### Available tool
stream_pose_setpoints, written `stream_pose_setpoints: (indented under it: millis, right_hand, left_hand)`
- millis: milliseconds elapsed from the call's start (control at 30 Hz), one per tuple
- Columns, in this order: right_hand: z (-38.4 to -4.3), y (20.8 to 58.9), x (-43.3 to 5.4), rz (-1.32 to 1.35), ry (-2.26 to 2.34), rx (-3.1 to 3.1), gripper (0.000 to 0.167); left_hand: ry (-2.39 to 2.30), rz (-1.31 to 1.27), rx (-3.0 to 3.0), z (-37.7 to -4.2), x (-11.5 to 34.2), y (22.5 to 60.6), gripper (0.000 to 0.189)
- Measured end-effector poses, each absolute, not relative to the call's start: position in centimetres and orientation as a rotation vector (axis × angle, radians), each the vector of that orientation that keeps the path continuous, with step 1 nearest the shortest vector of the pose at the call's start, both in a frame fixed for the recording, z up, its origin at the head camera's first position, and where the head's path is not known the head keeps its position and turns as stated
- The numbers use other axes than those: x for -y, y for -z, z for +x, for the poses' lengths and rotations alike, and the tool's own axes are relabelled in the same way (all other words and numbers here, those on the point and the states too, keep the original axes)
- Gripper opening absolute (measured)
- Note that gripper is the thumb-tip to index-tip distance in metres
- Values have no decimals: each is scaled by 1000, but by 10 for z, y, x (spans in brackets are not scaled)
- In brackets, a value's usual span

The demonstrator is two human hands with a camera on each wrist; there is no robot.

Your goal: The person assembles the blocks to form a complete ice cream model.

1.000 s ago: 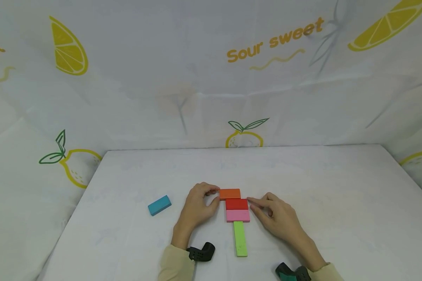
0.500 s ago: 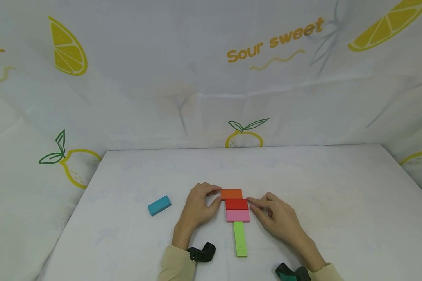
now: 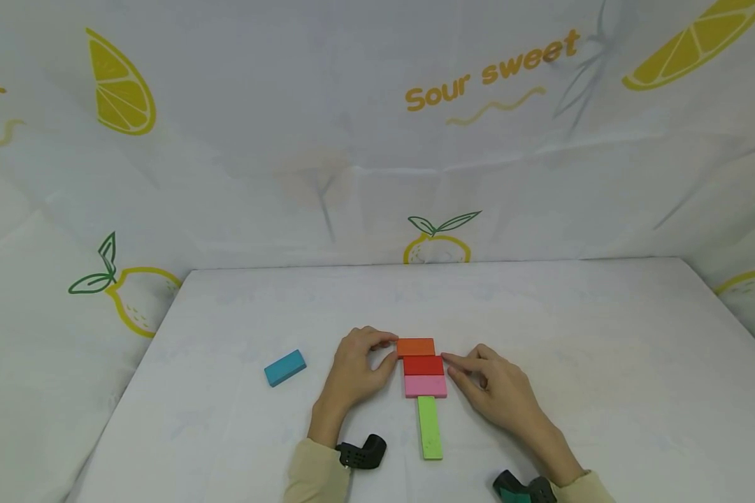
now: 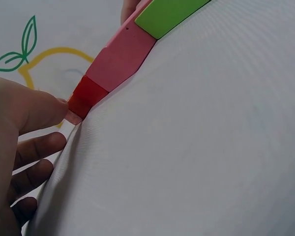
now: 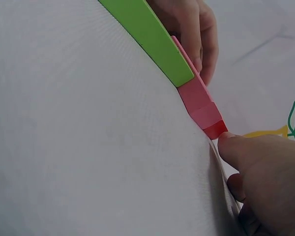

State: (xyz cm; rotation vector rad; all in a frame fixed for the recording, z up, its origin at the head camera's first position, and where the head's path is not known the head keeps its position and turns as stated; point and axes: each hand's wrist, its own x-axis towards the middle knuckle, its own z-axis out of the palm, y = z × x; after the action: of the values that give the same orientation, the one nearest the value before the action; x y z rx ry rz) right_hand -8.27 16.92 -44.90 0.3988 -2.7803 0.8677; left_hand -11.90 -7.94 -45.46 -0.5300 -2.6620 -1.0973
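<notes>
Thumb and index finger of my left hand [image 3: 355, 367] pinch the left end of an orange block [image 3: 416, 347]. Directly below it in the head view lies a red block [image 3: 423, 365], its long side against a pink block [image 3: 425, 386]. A long green block [image 3: 430, 427] extends from the pink one toward me. My right hand [image 3: 493, 388] has its index fingertip at the red block's right end, the thumb just below. The right wrist view shows the right thumb [image 5: 231, 147] at the red end of the row; the left thumb [image 4: 49, 110] appears in the left wrist view.
A blue block [image 3: 285, 367] lies at an angle on the white table [image 3: 214, 433], left of my left hand. Behind the table hangs a white cloth [image 3: 258, 140] with lemon prints. Black wrist devices [image 3: 363, 452] sit on both wrists.
The orange block has slid slightly right along the red block, with my left hand following. The right hand and the other blocks have stayed in place.
</notes>
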Motion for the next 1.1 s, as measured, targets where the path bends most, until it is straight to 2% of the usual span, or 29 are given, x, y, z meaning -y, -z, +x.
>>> stream_pose_setpoints:
  millis: [1100]
  right_hand:
    - [-83,450,-170,417,-882,2756,27]
  left_hand:
    - [1075,-530,2663,-119,77,457,23]
